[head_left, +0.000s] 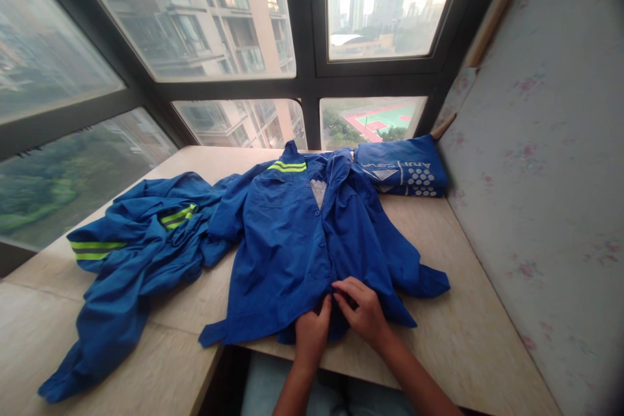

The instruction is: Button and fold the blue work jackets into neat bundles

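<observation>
A blue work jacket (pixel 283 240) with a yellow-green stripe on its chest lies spread on the ledge, its collar toward the window. Its front edges meet low down and part near the collar, with buttons along one edge. My left hand (pixel 312 330) grips the jacket's lower front edge, thumb on top and fingers hidden under the cloth. Just right of it, my right hand (pixel 359 307) pinches the other front edge near the hem. The fingertips of both hands nearly touch.
A second crumpled blue garment (pixel 141 253) with yellow-green stripes lies on the left of the pale ledge (pixel 468 331). At the back right sits a folded blue bundle (pixel 402 166) with white print. Windows rise behind, and a flowered wall (pixel 541 175) stands at the right.
</observation>
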The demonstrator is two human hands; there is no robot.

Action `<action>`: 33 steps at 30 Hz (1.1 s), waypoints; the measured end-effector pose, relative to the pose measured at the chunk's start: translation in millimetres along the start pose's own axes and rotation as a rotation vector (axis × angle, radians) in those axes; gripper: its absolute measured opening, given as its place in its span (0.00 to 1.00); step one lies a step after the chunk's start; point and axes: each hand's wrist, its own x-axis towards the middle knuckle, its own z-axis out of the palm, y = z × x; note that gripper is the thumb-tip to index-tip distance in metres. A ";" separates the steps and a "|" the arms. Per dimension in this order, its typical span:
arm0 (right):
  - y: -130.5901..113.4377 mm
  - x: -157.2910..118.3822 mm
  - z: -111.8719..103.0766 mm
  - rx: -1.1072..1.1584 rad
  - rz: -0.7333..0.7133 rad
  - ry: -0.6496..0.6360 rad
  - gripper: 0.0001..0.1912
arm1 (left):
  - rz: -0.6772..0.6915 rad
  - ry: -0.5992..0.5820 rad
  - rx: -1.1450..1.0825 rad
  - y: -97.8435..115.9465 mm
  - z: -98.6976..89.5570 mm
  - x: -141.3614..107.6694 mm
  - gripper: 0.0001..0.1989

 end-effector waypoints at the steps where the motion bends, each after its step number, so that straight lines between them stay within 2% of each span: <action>1: 0.3 -0.2 -0.2 0.001 -0.002 -0.012 0.12 | -0.001 -0.007 -0.003 0.0 0.2 -0.8 0.17; 6: 0.9 -1.0 -1.3 -0.011 -0.002 -0.036 0.12 | -0.047 -0.071 -0.037 1.2 -1.3 -3.3 0.16; 10: 1.4 -1.0 -0.5 -0.013 0.007 -0.018 0.11 | -0.067 -0.147 -0.089 5.5 -7.0 -2.7 0.21; 13: -0.3 0.4 -0.8 -0.015 0.023 0.008 0.09 | -0.151 -0.227 -0.171 13.7 -13.4 -2.9 0.24; 16: -8.7 2.4 -5.1 -0.065 -0.009 -0.020 0.09 | -0.254 -0.256 -0.157 25.6 -21.6 -8.0 0.29; 20: -28.7 0.1 -12.3 -0.165 -0.073 -0.066 0.10 | -0.311 -0.236 -0.176 37.7 -34.4 -26.1 0.33; 23: -39.7 -9.0 -9.9 -0.203 -0.088 -0.079 0.11 | -0.343 -0.220 -0.210 34.7 -41.3 -42.6 0.34; 26: -41.2 -21.9 -1.1 -0.224 -0.087 -0.108 0.12 | -0.384 -0.247 -0.195 21.4 -44.8 -53.3 0.34; 28: -38.9 -28.6 3.8 -0.219 -0.062 -0.154 0.13 | -0.403 -0.313 -0.163 13.3 -48.2 -56.1 0.36; 30: -36.5 -31.1 5.1 -0.195 -0.024 -0.210 0.13 | -0.397 -0.440 -0.133 12.6 -55.1 -56.7 0.37; 33: -35.4 -24.4 0.5 -0.098 0.048 -0.237 0.12 | -0.313 -0.655 -0.065 31.9 -71.9 -55.0 0.33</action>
